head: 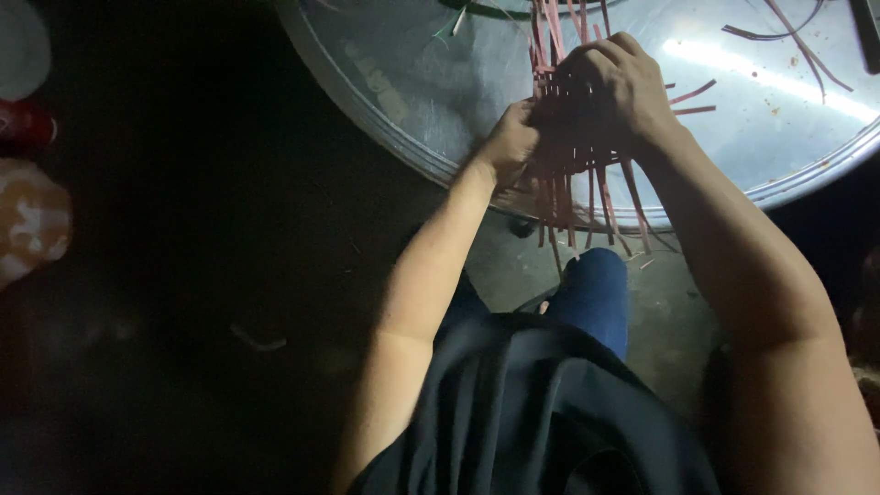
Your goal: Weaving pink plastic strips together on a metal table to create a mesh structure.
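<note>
The floor is dark, and a big round metal tray (412, 101) fills the upper part of the frame, catching glare at the upper right. On its near rim, at upper centre, lies a mat of thin red strips (587, 174), its ends hanging over the edge above a blue knee (594, 293). Loose strips (788, 37) lie at the upper right. The weaving likely goes best if the crossings stay pinned flat while each strip is tucked in snugly. The right hand (619, 87) curls over the mat from above, fingers bent, pressing it. The left hand (509, 142) pinches narrowly at the mat's left edge.
</note>
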